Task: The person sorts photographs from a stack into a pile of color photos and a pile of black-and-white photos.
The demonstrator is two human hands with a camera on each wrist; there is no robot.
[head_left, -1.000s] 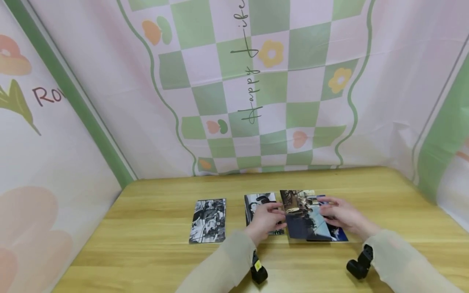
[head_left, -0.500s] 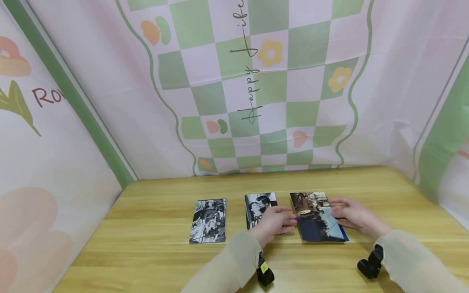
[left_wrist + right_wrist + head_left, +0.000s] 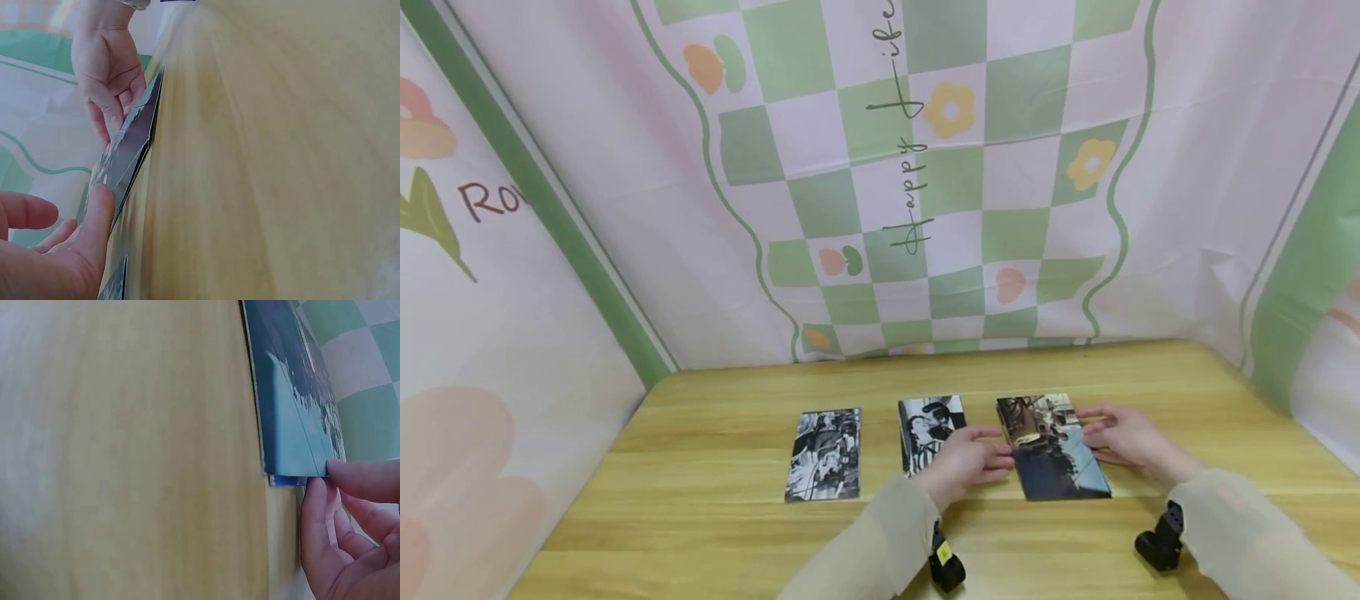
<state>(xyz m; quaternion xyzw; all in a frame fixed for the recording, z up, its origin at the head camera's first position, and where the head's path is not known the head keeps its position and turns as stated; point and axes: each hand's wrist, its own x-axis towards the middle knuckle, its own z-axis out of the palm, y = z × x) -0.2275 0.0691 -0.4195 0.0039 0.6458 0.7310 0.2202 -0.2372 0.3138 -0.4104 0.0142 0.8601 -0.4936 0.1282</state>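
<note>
A small stack of photo prints [image 3: 1051,450], with a colour scene on top, lies on the wooden table between the two hands. At its left edge, the left hand [image 3: 966,467] touches it with extended fingers [image 3: 99,209]. The right hand [image 3: 1135,442] pinches the opposite edge; its thumb and a finger [image 3: 315,500] meet there in the right wrist view. A strip of blue print peeks from under the top photo in that view. Partly behind the left hand lies a black-and-white photo [image 3: 925,429] of a couple kissing.
Another black-and-white photo [image 3: 823,454] lies farther left on the wooden table [image 3: 715,467]. A printed curtain [image 3: 917,167] hangs behind the table's back edge. Black wrist cameras [image 3: 1161,542] sit below both sleeves.
The top colour photo has shifted right and now covers the blue print that showed beneath it. Both hands have moved slightly right with it; the black-and-white photos stay in place.
</note>
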